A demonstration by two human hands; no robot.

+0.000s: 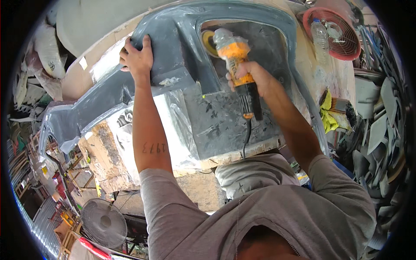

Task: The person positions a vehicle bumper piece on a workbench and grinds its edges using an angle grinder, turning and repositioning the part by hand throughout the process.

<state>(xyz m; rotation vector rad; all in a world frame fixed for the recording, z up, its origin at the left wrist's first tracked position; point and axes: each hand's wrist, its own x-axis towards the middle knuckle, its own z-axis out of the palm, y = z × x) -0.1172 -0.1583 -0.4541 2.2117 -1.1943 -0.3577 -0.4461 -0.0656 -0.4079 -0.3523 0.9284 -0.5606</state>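
Note:
A large grey moulded panel (162,50) with a wide opening lies across the workbench (190,184). My left hand (138,58) presses on its upper left part, fingers apart and curling over the edge. In my right hand (253,76) is an orange and black angle grinder (237,58), gripped around its body. Its round yellowish disc (209,43) is at the inner left edge of the panel's opening; whether it touches is hard to tell. A black cord (248,138) hangs from the tool's rear end toward my lap.
On the bench's right stand a clear plastic bottle (320,41) and a red round fan (342,34). A brush (340,105) lies by a yellow cloth (328,113). Stacked grey parts (381,125) fill the right side. A grey standing fan (104,222) is at lower left.

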